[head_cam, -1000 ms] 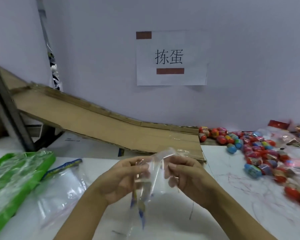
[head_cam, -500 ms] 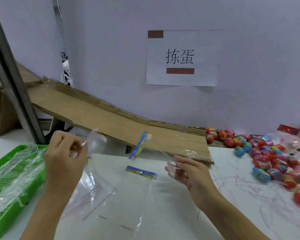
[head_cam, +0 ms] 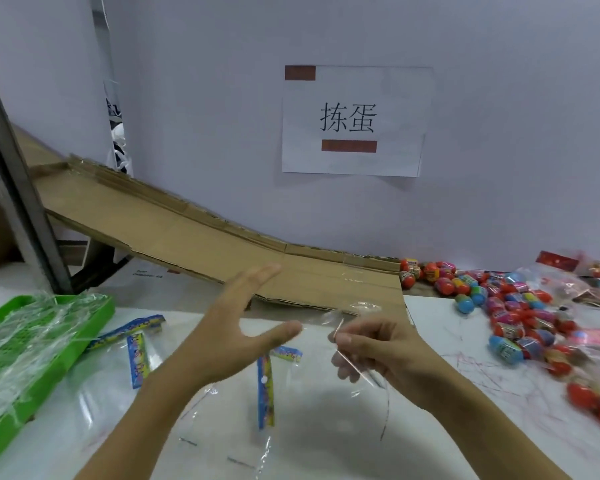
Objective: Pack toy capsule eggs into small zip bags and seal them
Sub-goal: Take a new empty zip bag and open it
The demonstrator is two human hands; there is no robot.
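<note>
Zip bag, clear and crumpled, sits in the head view pinched in the grip of the right hand, whose fingers curl round its top edge while the rest of the film hangs down toward the bench. To the left of that grip, the left hand is raised with fingers straight and thumb spread wide, holding nothing and not touching the bag. Below and between the 2 hands, a colourful header strip of another clear bag lies on the bench. Further left of the left hand, more bags with colourful strips lie beside a green basket holding clear film. Well to the right of the right hand, toy capsule eggs are heaped on the bench, red, blue and pink. Beyond both hands a cardboard ramp slopes down along the wall, under a paper sign.
</note>
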